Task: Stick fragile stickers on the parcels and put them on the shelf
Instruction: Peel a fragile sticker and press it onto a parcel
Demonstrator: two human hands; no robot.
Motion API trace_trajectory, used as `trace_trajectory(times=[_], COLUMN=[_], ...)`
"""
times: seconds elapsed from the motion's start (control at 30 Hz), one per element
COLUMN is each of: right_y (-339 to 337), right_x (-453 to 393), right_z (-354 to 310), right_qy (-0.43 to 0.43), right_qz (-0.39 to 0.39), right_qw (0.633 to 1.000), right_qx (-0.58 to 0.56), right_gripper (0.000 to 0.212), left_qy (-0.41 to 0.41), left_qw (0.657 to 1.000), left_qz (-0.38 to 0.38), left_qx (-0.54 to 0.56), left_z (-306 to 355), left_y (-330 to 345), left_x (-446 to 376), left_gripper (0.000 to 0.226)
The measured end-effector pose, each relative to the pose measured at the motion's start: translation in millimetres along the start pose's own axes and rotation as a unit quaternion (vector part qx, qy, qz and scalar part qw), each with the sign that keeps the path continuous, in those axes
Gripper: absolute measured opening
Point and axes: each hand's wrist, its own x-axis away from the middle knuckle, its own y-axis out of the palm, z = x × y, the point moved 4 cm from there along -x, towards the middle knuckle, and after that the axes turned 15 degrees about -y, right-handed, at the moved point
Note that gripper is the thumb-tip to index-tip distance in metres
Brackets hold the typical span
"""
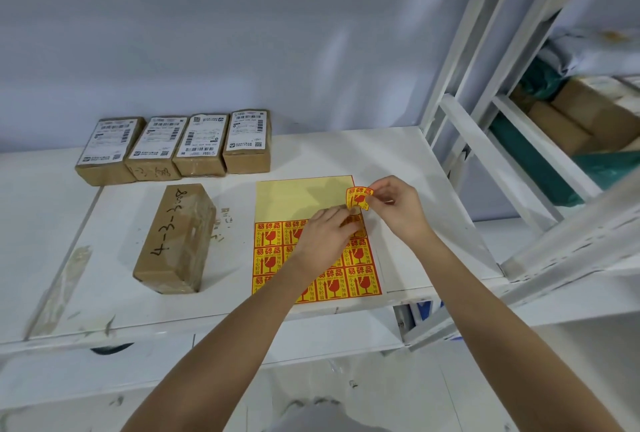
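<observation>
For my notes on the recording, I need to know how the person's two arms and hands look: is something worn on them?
Both arms are bare up to the frame's lower edge: no sleeves show. The left hand and the right hand wear no gloves. No watch, ring or bracelet is visible, and no markings on either forearm.

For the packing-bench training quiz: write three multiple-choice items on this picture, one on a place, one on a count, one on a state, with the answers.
1. Where does the sticker sheet lie?
A. right of the lone parcel
B. on the shelf
C. on top of the parcel row

2. How many labelled parcels stand in the back row?
A. two
B. four
C. six

3. What state is the sticker in the right hand in?
A. stuck on a parcel
B. flat on the sheet
C. peeled up and curled

Answers: 1 A, the sheet lies on the table beside the handwritten box. 2 B, four stand side by side. 3 C, pinched while the left hand presses the sheet.
</observation>
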Motion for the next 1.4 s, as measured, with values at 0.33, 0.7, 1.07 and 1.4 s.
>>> trace_trajectory(times=[0.33,0.7,1.07,1.4], right_y=[-13.0,-16.3,-10.2,8.5], right_x=[16.2,31.2,37.9,24.4], right_z=[1.7,-3.2,-5.5,-37.2], right_qy=[0.020,0.017,0.006,-0.003], right_qz=[0.011,0.030,0.010,0.030], right_qw=[1.000,0.999,0.999,0.997], right_qx=[0.001,-0.039,-0.030,-0.068], right_gripper=[0.014,0.015,0.016,0.017], left_qy=[-0.033,-0.159,-0.177,-0.316], left_qw=[0.999,0.986,0.983,0.802], left_qz=[-0.033,-0.041,-0.054,-0.066], left_qx=[0.001,0.023,0.012,0.503], left_z=[-4.2,4.5,11.0,-18.2], left_y=[2.2,15.8,17.6,-54.5], left_x=[-2.2,-8.6,-3.5,-7.1], left_gripper=[0.041,0.036,0.049,0.027])
